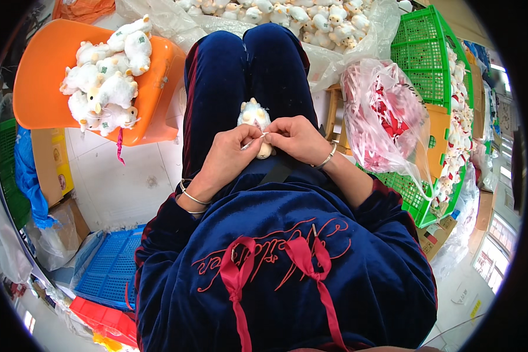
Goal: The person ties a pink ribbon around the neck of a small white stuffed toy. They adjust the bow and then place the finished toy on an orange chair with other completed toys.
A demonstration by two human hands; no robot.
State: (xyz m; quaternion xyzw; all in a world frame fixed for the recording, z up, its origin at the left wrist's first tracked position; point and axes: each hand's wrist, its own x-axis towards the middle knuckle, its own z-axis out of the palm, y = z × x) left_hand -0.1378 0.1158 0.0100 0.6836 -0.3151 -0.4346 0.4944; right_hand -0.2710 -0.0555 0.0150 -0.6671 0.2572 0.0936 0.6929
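The left hand point(230, 151) and right hand point(299, 139) meet, fingertips pinched closed at a white plush toy point(252, 115) on the lap point(214, 88); what they grip is too small to tell; leftward, similar toys point(118, 89) crowd an orange chair point(41, 76); rightward, a plastic bag point(364, 105) sits beside a green crate point(419, 50).
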